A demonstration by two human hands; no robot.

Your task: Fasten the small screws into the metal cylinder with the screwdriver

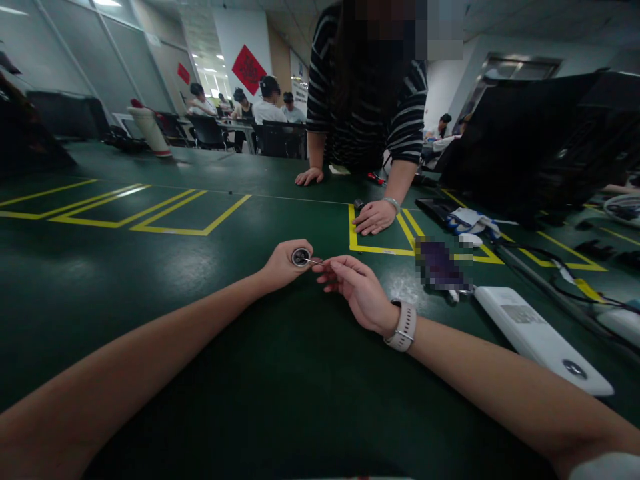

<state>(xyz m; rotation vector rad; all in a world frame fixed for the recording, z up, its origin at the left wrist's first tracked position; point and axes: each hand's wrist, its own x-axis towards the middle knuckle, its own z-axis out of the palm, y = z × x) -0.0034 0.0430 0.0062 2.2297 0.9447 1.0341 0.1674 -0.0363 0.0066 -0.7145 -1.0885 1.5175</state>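
Note:
My left hand (283,265) is wrapped round a small round part with a silver rim and dark inside (301,257), its open face turned toward me. Between the thumb and fingers of my right hand (360,290) is a thin metal pin-like piece (314,261). Its far end reaches into or against the face of the round part; I cannot tell which. Both hands are just above the green table (240,373), close together. My left fingers hide most of the round part's body.
Across the table a person in a striped top (367,120) leans on both hands. At right are a phone (443,263), a white power bank (543,340), cables and gloves (473,220). Yellow tape outlines (170,231) mark the table. A pale bottle (150,130) stands far left.

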